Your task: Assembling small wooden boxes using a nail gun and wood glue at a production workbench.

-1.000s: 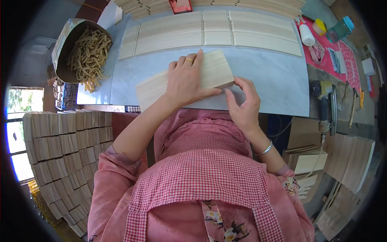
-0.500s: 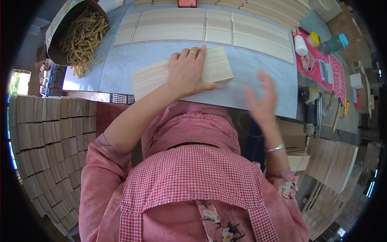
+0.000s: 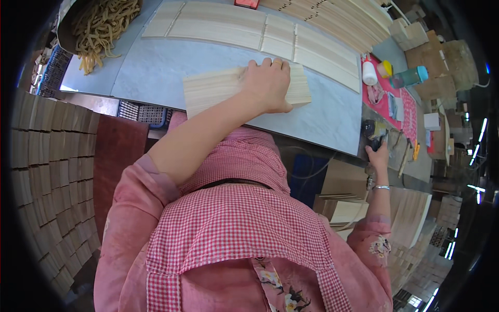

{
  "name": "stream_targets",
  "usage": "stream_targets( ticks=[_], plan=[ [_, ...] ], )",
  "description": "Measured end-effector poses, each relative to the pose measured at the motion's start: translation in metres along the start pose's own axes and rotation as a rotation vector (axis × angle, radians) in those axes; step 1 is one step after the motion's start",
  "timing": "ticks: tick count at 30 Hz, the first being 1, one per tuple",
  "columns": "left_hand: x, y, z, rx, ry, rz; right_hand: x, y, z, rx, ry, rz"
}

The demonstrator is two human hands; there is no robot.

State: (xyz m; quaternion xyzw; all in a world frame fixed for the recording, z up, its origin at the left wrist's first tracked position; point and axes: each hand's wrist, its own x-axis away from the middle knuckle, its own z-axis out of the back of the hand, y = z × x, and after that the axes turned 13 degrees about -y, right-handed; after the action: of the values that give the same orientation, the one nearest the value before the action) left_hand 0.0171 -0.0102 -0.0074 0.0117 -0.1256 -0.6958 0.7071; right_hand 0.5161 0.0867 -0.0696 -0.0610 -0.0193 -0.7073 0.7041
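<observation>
A pale wooden box (image 3: 208, 92) lies slantwise near the front edge of the grey-blue table. My left hand (image 3: 266, 86) is laid over it, fingers over its far side and thumb at the near edge. Off to the right, my right hand (image 3: 379, 155) is closed around the lower part of a black air tool (image 3: 370, 129) at the table's right end; its fingers are partly hidden. Beyond the box, a row of grooved pale wooden panels (image 3: 218, 26) lies flat on the table.
A bin of tan rubber bands (image 3: 104, 26) stands at the far left. Stacked wooden blocks (image 3: 47, 182) fill the left side. On the right side bench are a white bottle (image 3: 369, 73), a teal-lidded jar (image 3: 410, 77) and an orange-handled tool (image 3: 416, 151). Long wooden strips (image 3: 332, 21) lie at the back.
My right hand has moved right, from open in the air beside the box to the black air tool. My left hand stays on the box. The whole view has shifted and turned.
</observation>
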Motion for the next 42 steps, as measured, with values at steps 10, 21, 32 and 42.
stream_targets(
  ticks=[10,21,32,42],
  plan=[
    [-0.001,0.003,-0.006,-0.014,0.062,-0.007,0.042,-0.103,0.114,-0.313,-0.243,-0.036],
    [-0.001,0.005,-0.003,-0.025,0.039,-0.007,0.109,-0.261,0.150,-0.519,-0.352,0.470],
    [-0.002,0.005,-0.004,-0.014,0.057,-0.010,0.106,-0.275,0.158,-0.527,-0.529,0.262],
    [0.004,-0.014,-0.010,0.129,0.048,-0.109,0.118,-0.288,0.166,-0.528,-0.474,0.304]
  ],
)
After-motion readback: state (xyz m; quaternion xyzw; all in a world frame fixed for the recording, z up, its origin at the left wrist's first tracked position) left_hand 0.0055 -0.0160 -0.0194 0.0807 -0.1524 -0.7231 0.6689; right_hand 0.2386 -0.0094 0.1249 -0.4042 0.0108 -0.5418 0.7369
